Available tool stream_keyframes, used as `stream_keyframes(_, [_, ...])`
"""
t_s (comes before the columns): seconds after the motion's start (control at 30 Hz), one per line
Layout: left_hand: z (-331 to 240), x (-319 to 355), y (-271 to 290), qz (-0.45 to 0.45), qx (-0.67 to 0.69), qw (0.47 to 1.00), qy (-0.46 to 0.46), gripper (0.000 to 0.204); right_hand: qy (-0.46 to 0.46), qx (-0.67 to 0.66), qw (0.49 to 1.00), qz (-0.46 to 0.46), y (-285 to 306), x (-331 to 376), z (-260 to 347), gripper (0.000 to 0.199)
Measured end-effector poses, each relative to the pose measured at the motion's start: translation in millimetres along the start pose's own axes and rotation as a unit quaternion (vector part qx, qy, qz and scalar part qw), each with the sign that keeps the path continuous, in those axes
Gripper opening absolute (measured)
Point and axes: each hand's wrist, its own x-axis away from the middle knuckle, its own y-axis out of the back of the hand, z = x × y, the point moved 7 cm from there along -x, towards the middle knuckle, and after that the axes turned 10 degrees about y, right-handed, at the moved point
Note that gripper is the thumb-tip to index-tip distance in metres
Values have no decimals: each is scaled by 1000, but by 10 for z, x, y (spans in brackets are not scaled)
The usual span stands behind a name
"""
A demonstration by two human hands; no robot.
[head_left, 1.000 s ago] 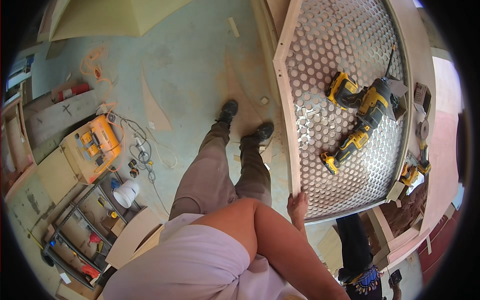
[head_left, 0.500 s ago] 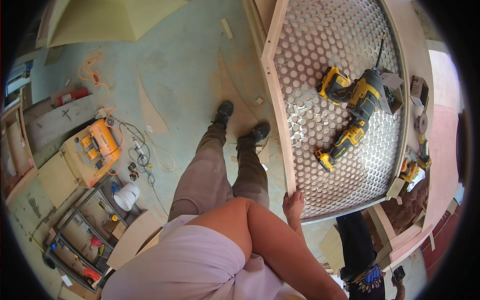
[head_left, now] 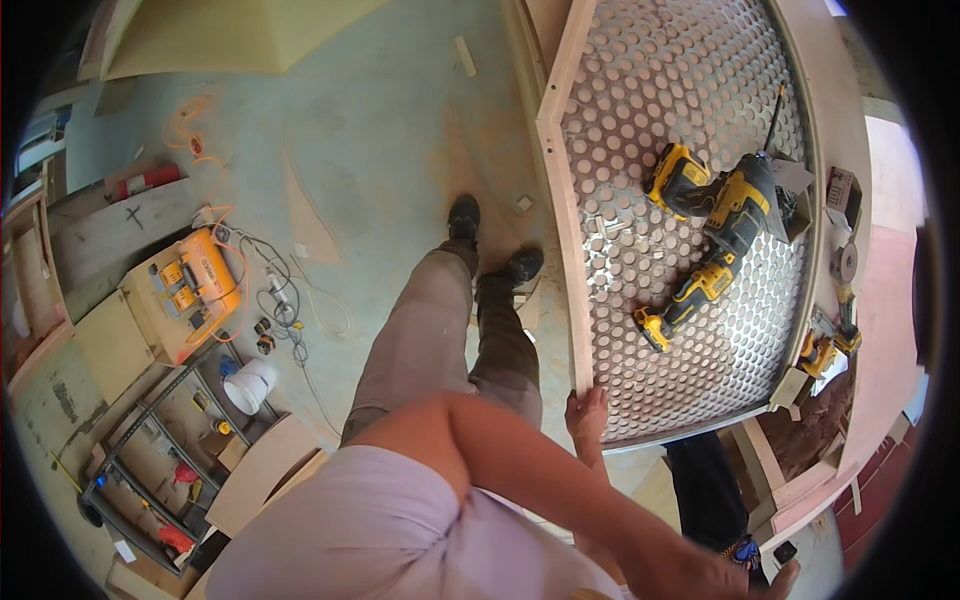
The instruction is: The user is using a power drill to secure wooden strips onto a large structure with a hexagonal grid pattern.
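My right hand (head_left: 587, 412) has its fingers curled over the near corner of a wooden frame (head_left: 578, 340), beside a perforated metal panel (head_left: 625, 385). My left arm crosses in front of my body toward the lower right. At its end my left hand (head_left: 725, 578) is blurred and cut off by the picture's edge, so its grip is hidden. On the panel, beyond my right hand, lie a yellow-and-black cordless power tool (head_left: 742, 200) with a long thin tip and a second, slimmer yellow-and-black tool (head_left: 695, 292).
A small box (head_left: 842, 193), a tape roll (head_left: 845, 262) and another yellow tool (head_left: 818, 352) sit along the right ledge. Someone's black-clad leg (head_left: 705, 485) is at lower right. An orange compressor (head_left: 207, 280), cords, a white bucket (head_left: 249, 385) and a black rack (head_left: 150, 415) stand left.
My left forearm has swung further down and right, bringing the blurred left hand into view. My right hand stays on the frame corner. The other person has shifted toward the lower edge.
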Motion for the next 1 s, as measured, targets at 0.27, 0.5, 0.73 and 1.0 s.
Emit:
stream_keyframes(0.27, [-728, 1715, 2355, -652, -135, 737, -121, 28, -33, 53, 996, 64, 144, 13, 27, 49])
stream_keyframes(0.5, [-1440, 2943, 3312, -863, -425, 226, -156, 74, -66, -128, 987, -73, 1635, -1412, 896, 35])
stream_keyframes(0.73, [-1558, 2694, 3613, -841, -294, 410, -193, 56, -67, -232, 956, -166, 2194, -2567, 827, 45])
stream_keyframes(1.0, [-1572, 2735, 3619, -852, -285, 407, -165, 54, 49, -239, 919, -309, 2318, -3054, 1100, 43])
